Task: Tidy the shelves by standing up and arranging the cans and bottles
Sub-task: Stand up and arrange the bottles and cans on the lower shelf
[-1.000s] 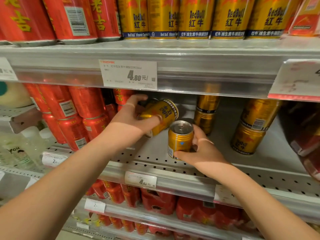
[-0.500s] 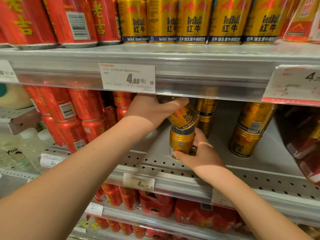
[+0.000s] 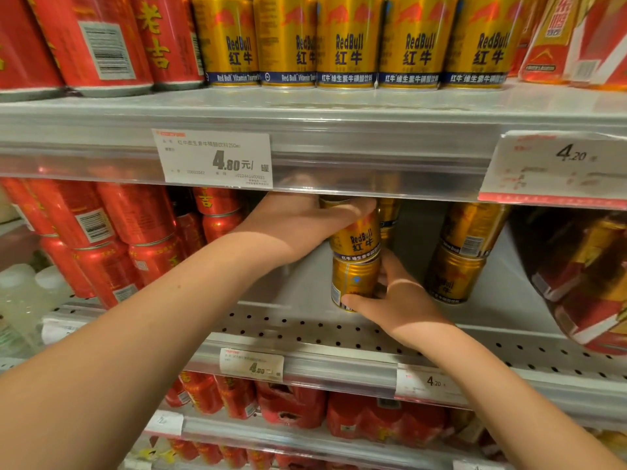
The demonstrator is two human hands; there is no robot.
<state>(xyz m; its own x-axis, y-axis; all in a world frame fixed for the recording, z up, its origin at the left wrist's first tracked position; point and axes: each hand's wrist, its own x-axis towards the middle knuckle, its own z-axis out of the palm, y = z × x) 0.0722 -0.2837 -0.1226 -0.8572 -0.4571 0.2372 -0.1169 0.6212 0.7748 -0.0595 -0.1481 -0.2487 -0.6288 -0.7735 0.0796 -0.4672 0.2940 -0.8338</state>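
Note:
Two gold Red Bull cans stand stacked on the middle shelf. My left hand grips the upper gold can, which sits upright on top of the lower one. My right hand holds the lower gold can at its base, thumb in front, fingers behind. Another stack of two gold cans stands to the right, and a further gold stack shows behind my hands.
Red cans are stacked at the left of the same shelf. The upper shelf carries a row of gold cans and red cans. Red cartons lean at the right. A price tag hangs on the shelf edge above.
My left hand has turned the tilted gold can upright and set it on top of the can my right hand holds. The view has moved closer to the shelf.

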